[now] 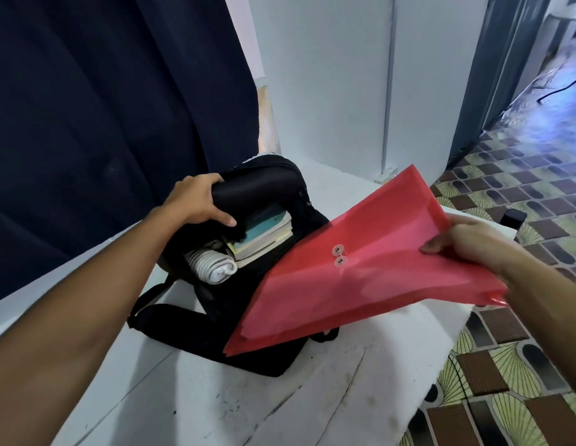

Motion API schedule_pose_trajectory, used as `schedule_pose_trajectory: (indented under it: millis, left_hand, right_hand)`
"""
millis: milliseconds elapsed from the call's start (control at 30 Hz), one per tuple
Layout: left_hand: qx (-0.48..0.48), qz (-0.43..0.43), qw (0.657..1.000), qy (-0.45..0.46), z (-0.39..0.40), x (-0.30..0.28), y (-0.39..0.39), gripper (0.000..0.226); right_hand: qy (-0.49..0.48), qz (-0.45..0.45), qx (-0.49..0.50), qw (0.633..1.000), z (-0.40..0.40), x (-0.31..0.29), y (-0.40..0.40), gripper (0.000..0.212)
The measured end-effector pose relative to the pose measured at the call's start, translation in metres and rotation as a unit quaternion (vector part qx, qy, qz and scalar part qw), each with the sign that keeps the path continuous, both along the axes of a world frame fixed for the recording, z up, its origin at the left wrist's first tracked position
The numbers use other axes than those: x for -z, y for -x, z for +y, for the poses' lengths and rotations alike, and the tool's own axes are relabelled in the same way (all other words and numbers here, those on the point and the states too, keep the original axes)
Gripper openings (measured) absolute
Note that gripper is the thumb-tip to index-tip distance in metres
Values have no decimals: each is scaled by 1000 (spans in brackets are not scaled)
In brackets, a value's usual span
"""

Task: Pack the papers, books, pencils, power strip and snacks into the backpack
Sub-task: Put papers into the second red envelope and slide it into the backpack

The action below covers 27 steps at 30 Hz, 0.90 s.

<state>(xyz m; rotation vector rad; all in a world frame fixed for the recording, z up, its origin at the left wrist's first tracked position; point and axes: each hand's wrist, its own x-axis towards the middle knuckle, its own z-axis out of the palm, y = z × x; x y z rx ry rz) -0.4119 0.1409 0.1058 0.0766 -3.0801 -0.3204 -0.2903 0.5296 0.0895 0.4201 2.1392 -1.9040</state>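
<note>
White walls meet behind a white table (215, 397), scuffed and speckled with dark marks, with a dark blue curtain (103, 107) hanging at our left and a patterned tile floor (521, 194) of brown bricks and pale fan shapes at our right.

On the table lies our black backpack (196, 329), on its side with the mouth turned toward us and one strap looping out to the left. Our left hand (196, 201) grips the top flap, fingers curled over its padded edge and thumb underneath, lifting it so the main compartment gapes.

Across the bag's front we hold a red folder (360, 268), translucent plastic, flat and wide, with a flap fastened by two small white string buttons near its middle. Its lower left corner hangs just over the bag's lower edge; its far corner points up toward the wall. Our right hand (470, 246) pinches its right edge, thumb on top and fingers hidden beneath.

Inside the bag we see books (264, 233) stacked flat, teal covers and cream page edges, and beside them, to the left, a white power strip (212, 265) with its grey cord wound round it.

A small black object (513, 218) stands past the table's right edge; we cannot tell what it is.
</note>
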Motion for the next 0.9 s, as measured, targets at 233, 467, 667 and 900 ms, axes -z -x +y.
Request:
schedule_pose_trajectory:
  millis: [233, 467, 667, 900]
  left_hand:
    - [20, 47, 994, 92, 17, 25, -17, 94]
    - [168, 266, 923, 222, 24, 88, -40, 65]
    - [319, 313, 820, 359, 33, 82, -53, 18]
    - [80, -73, 989, 99, 71, 83, -61, 27]
  right_hand:
    - [-25, 24, 37, 999, -3, -6, -3, 41]
    - [15, 18, 58, 998, -11, 7, -16, 39]
    - [9, 21, 60, 998, -7, 12, -16, 41]
    - [32, 30, 44, 998, -6, 13, -14, 40]
